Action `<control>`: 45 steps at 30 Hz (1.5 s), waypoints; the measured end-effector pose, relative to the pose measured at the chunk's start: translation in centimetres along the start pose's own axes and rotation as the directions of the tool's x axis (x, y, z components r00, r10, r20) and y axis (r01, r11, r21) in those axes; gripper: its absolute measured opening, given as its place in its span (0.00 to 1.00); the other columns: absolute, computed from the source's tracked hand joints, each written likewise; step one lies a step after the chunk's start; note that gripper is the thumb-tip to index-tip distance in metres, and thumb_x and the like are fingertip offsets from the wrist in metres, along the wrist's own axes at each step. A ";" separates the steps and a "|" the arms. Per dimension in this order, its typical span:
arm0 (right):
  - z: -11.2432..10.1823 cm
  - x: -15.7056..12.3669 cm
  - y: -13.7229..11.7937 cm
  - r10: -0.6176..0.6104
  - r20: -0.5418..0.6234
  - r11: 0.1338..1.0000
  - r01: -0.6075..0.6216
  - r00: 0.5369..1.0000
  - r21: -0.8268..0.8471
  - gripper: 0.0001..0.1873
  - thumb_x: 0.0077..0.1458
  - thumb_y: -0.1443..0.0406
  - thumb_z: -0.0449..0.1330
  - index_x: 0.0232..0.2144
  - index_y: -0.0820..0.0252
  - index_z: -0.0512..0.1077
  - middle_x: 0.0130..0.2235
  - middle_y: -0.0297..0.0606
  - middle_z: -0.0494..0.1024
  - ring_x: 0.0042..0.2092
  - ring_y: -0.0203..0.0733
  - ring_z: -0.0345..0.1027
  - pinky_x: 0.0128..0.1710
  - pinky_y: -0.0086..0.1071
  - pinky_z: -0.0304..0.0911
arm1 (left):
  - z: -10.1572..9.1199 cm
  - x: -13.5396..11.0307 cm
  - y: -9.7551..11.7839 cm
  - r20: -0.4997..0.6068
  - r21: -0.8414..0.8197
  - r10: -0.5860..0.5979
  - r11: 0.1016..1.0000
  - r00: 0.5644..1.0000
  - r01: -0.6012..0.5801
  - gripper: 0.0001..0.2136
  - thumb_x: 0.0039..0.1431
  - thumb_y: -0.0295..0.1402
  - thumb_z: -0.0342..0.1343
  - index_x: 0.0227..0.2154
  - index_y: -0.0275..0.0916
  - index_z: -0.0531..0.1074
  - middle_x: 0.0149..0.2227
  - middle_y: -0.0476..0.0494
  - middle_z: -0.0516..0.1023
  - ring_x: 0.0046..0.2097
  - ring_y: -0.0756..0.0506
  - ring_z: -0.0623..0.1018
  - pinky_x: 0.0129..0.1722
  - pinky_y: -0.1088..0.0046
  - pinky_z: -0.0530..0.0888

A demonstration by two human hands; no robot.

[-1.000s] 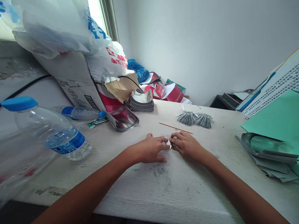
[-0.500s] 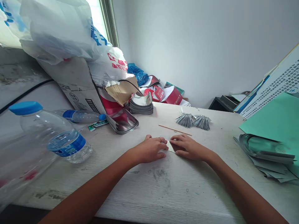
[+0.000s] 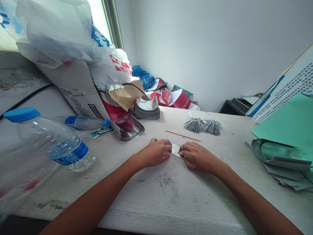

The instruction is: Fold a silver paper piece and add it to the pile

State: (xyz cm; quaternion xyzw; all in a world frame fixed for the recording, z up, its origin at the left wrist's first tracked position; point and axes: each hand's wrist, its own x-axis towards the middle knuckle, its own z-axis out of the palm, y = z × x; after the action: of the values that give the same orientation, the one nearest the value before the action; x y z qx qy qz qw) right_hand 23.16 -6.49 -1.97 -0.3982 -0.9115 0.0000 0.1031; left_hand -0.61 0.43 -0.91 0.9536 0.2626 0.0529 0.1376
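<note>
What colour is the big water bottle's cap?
The cap is bright blue, seen best in the head view.

Left hand (image 3: 154, 152), foil strip (image 3: 175, 150), right hand (image 3: 199, 157)

Foil strip (image 3: 175, 150), ends hidden under left hand (image 3: 155, 152) and right hand (image 3: 198, 158)
</note>
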 end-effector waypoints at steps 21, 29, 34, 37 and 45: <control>1.8 0.3 -0.2 -0.052 -0.056 0.994 0.047 0.997 -0.100 0.11 0.65 0.73 0.49 0.32 0.60 0.68 0.33 0.38 0.72 0.34 0.41 0.60 0.33 0.35 0.52 | 1.0 0.6 0.7 -0.135 0.108 0.009 0.994 0.991 0.005 0.05 0.63 0.29 0.54 0.36 0.40 0.75 0.45 0.46 0.78 0.47 0.44 0.77 0.49 0.68 0.69; 1.8 0.8 -0.8 0.004 -0.104 0.986 0.013 0.995 0.165 0.09 0.68 0.69 0.47 0.38 0.59 0.67 0.38 0.41 0.73 0.39 0.44 0.61 0.40 0.37 0.59 | 1.7 1.3 1.0 -0.201 0.120 -0.090 0.986 0.975 0.116 0.08 0.64 0.30 0.52 0.31 0.39 0.75 0.41 0.45 0.79 0.42 0.44 0.77 0.43 0.67 0.69; 1.8 0.7 -0.6 0.062 -0.070 0.980 -0.047 0.996 0.194 0.10 0.68 0.69 0.46 0.36 0.59 0.65 0.36 0.40 0.72 0.37 0.42 0.61 0.38 0.35 0.59 | 1.9 1.6 0.9 -0.211 0.110 -0.137 0.980 0.968 0.163 0.05 0.60 0.30 0.56 0.29 0.39 0.74 0.40 0.45 0.79 0.42 0.44 0.76 0.41 0.67 0.68; 2.0 0.6 -0.3 0.142 -0.040 0.966 -0.129 0.989 0.224 0.08 0.67 0.69 0.47 0.38 0.58 0.65 0.37 0.39 0.72 0.37 0.41 0.62 0.37 0.34 0.58 | 2.0 1.7 1.0 -0.210 0.100 -0.148 0.980 0.966 0.172 0.05 0.60 0.30 0.57 0.28 0.39 0.73 0.40 0.46 0.79 0.41 0.45 0.76 0.41 0.67 0.67; 2.9 1.0 0.3 0.314 -0.059 0.856 -0.255 0.948 0.450 0.03 0.64 0.68 0.53 0.40 0.57 0.64 0.37 0.36 0.76 0.36 0.41 0.67 0.37 0.33 0.59 | 1.9 1.5 1.5 -0.209 0.110 -0.174 0.974 0.962 0.200 0.06 0.60 0.31 0.57 0.27 0.39 0.73 0.37 0.47 0.78 0.38 0.45 0.77 0.39 0.68 0.67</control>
State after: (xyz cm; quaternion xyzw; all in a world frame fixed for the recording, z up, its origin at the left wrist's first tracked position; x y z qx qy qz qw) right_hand 22.17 -5.34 -4.67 -0.4944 -0.8103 0.1937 0.2480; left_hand 1.75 -0.51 -2.20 0.9215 0.3667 0.1169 0.0526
